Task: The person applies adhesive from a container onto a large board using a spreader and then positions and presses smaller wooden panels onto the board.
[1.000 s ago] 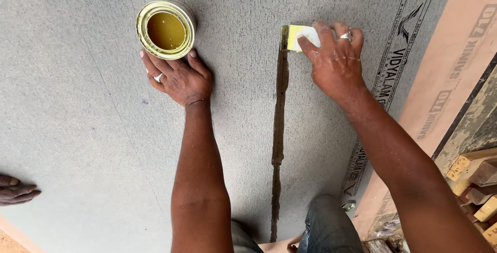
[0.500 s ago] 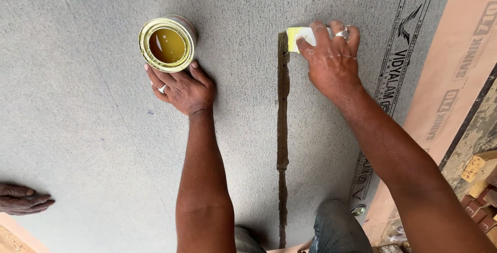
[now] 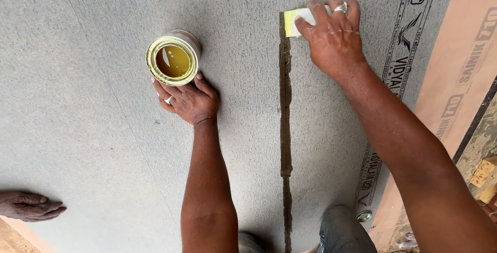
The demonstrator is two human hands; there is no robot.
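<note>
- right hand (image 3: 335, 40) has its grip pressed on the yellow spreader (image 3: 293, 22); keep it flat along the dark glue line (image 3: 285, 128)
- left hand (image 3: 189, 100) rests flat, fingers apart, touching the open tin (image 3: 173, 58); steady it

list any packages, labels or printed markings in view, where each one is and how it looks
Open round metal tin: on the grey sheet, touching the left hand; yellow rim, amber liquid inside.
Black printed band: along the grey sheet's right edge, beside the right hand; dark lettering and emblems.
Faint printed marks on the pinkish-tan sheet: far right; pale, washed out.
No screens or signs.
</note>
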